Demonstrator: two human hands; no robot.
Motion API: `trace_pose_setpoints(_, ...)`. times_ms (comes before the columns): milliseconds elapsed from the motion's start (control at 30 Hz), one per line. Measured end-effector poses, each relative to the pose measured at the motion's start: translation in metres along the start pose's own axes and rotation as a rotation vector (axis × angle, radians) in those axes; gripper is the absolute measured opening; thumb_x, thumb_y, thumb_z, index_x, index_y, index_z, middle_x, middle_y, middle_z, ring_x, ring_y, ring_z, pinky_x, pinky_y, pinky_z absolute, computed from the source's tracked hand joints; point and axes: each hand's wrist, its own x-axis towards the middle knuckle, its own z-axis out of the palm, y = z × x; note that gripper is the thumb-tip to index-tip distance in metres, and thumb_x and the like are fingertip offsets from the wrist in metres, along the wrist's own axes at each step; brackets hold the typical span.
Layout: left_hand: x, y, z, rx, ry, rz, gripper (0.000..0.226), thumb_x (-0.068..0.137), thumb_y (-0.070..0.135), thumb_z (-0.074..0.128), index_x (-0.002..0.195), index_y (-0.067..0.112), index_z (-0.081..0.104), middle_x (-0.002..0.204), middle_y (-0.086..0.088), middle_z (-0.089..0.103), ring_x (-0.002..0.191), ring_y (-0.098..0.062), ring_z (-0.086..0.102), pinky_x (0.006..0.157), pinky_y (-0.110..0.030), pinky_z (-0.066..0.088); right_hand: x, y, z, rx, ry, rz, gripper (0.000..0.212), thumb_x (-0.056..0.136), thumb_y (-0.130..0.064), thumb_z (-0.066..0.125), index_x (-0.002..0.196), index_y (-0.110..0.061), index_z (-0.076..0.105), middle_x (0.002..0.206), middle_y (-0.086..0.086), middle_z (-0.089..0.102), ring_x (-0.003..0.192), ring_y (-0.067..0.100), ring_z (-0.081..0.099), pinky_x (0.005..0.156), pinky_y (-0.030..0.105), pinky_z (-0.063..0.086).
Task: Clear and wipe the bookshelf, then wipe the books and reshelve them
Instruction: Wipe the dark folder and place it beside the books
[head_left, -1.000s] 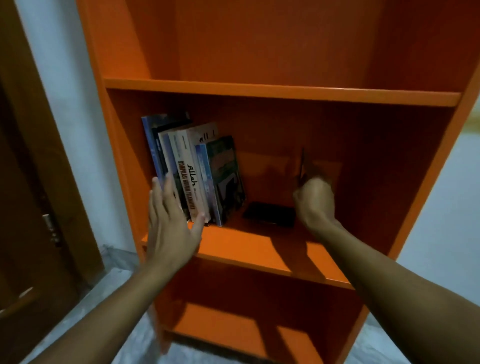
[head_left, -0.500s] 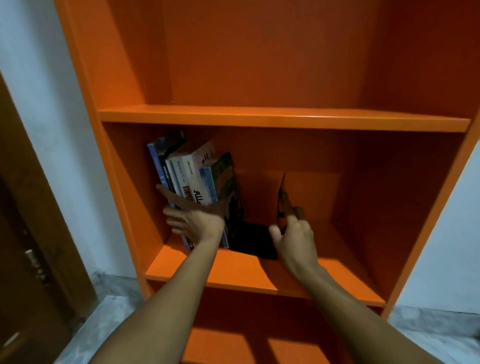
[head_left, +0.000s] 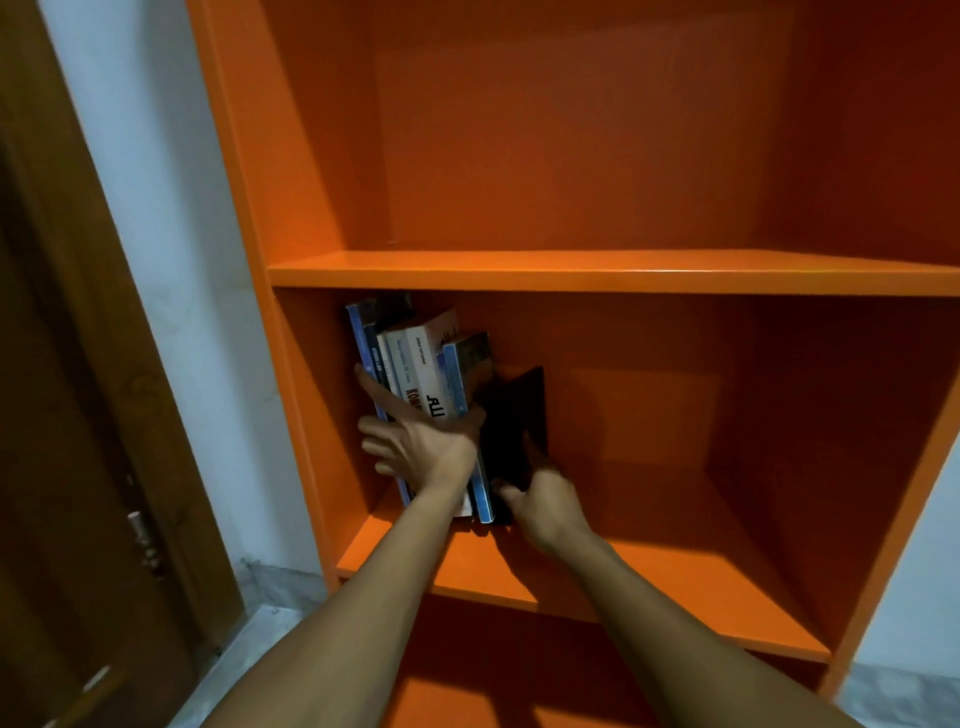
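Books (head_left: 421, 374) upright, spines tall, at twelve o'clock of left hand (head_left: 421, 449), fingers splayed across spines; right hand (head_left: 540, 501) pinching black bookend (head_left: 519, 415), three o'clock of row.

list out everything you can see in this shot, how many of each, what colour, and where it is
bookshelf: one, orange, fills the middle and right of the view; upper compartment holds nothing visible
books: about six, blue, white and dark spines, upright at the left end of the middle shelf
bookend: one, black, upright against the right side of the row of books
door: one, dark brown wood, far left, with a metal latch
wall: white, between the door and the shelf, and again at far right
floor: grey, patterned, along the bottom
left hand: one, fingers spread across the book spines
right hand: one, gripping the lower edge of the bookend
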Motion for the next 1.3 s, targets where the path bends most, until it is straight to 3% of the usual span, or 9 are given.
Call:
trace_pose_setpoints(233, 0.006, -0.016, -0.004, -0.036, -0.019, 0.064, 0.144, 0.055, 0.044, 0.089, 0.155, 0.032, -0.015, 0.132, -0.019, 0.03, 0.12, -0.042, 0.032, 0.098, -0.055, 0.03, 0.02, 0.001, 0.012, 0.09, -0.076, 0.017, 0.085, 0.096, -0.04, 0.058, 0.158, -0.03, 0.001, 0.144, 0.014, 0.052, 0.108, 0.035, 0.064, 0.074, 0.03, 0.047)
trace_pose_setpoints(433, 0.004, -0.023, -0.009, -0.066, -0.051, 0.028, 0.138, 0.059, 0.051, 0.086, 0.154, 0.032, -0.013, 0.138, -0.02, 0.033, 0.125, -0.045, 0.038, 0.103, -0.056, 0.032, 0.027, 0.011, 0.014, 0.047, -0.159, 0.091, 0.072, 0.088, -0.058, 0.061, 0.146, -0.019, 0.041, 0.097, 0.001, 0.066, 0.074, 0.016, 0.06, 0.058, 0.025, 0.043)
trace_pose_setpoints(600, 0.002, -0.025, -0.008, -0.076, -0.068, -0.047, 0.133, 0.055, 0.039, 0.091, 0.154, 0.022, 0.003, 0.142, -0.02, 0.032, 0.131, -0.047, 0.035, 0.11, -0.056, 0.028, 0.021, 0.008, 0.015, 0.037, -0.136, 0.012, 0.064, 0.092, -0.035, 0.064, 0.145, -0.014, 0.036, 0.107, 0.009, 0.066, 0.091, 0.026, 0.064, 0.07, 0.032, 0.045)
trace_pose_setpoints(800, 0.011, -0.027, -0.017, -0.047, -0.076, 0.033, 0.128, 0.057, 0.034, 0.093, 0.152, 0.022, 0.008, 0.14, -0.017, 0.031, 0.133, -0.043, 0.03, 0.114, -0.052, 0.022, 0.037, 0.008, 0.026, 0.093, -0.228, 0.024, 0.036, 0.1, -0.021, 0.052, 0.133, -0.007, 0.053, 0.083, -0.012, 0.048, 0.064, 0.001, 0.044, 0.045, 0.004, 0.037)
trace_pose_setpoints(867, 0.015, -0.029, -0.021, -0.024, -0.095, 0.064, 0.132, 0.058, 0.041, 0.093, 0.153, 0.019, 0.005, 0.142, -0.017, 0.029, 0.134, -0.041, 0.028, 0.114, -0.05, 0.022, 0.04, -0.002, 0.032, 0.141, -0.245, 0.019, 0.033, 0.099, -0.007, 0.05, 0.132, -0.008, 0.053, 0.097, -0.005, 0.058, 0.082, 0.008, 0.057, 0.061, 0.004, 0.043)
trace_pose_setpoints(933, 0.016, -0.029, -0.022, 0.019, -0.097, 0.08, 0.136, 0.059, 0.052, 0.089, 0.155, 0.014, 0.001, 0.144, -0.019, 0.029, 0.135, -0.04, 0.028, 0.113, -0.049, 0.023, 0.046, -0.008, 0.04, 0.247, -0.218, -0.006, 0.044, 0.094, -0.001, 0.056, 0.137, -0.009, 0.052, 0.128, 0.011, 0.06, 0.112, 0.026, 0.06, 0.094, 0.026, 0.05)
trace_pose_setpoints(1000, 0.006, -0.034, -0.022, 0.106, -0.046, 0.142, 0.133, 0.065, 0.056, 0.083, 0.156, 0.009, 0.0, 0.146, -0.021, 0.028, 0.134, -0.04, 0.028, 0.111, -0.048, 0.026, 0.049, -0.008, 0.044, 0.323, -0.188, -0.022, 0.045, 0.091, -0.001, 0.061, 0.134, -0.01, 0.054, 0.134, 0.018, 0.058, 0.117, 0.032, 0.058, 0.099, 0.047, 0.05)
trace_pose_setpoints(1133, -0.023, -0.061, -0.02, 0.192, 0.0, 0.406, 0.102, 0.088, 0.033, 0.067, 0.158, 0.016, -0.004, 0.164, -0.02, -0.002, 0.151, -0.038, -0.001, 0.12, -0.057, 0.017, 0.049, -0.003, 0.042, 0.21, -0.255, -0.078, 0.044, 0.099, -0.011, 0.054, 0.142, -0.013, 0.047, 0.136, -0.002, 0.05, 0.128, 0.022, 0.051, 0.09, 0.021, 0.048)
trace_pose_setpoints(1300, -0.014, -0.082, -0.018, 0.313, -0.187, 0.451, 0.087, 0.101, 0.028, 0.047, 0.153, 0.031, -0.024, 0.157, -0.02, -0.034, 0.144, -0.036, -0.033, 0.119, -0.063, 0.006, 0.053, 0.007, 0.053, 0.197, -0.127, -0.139, 0.061, 0.096, -0.014, 0.059, 0.152, -0.014, 0.033, 0.153, 0.004, 0.038, 0.136, 0.022, 0.045, 0.097, 0.022, 0.042)
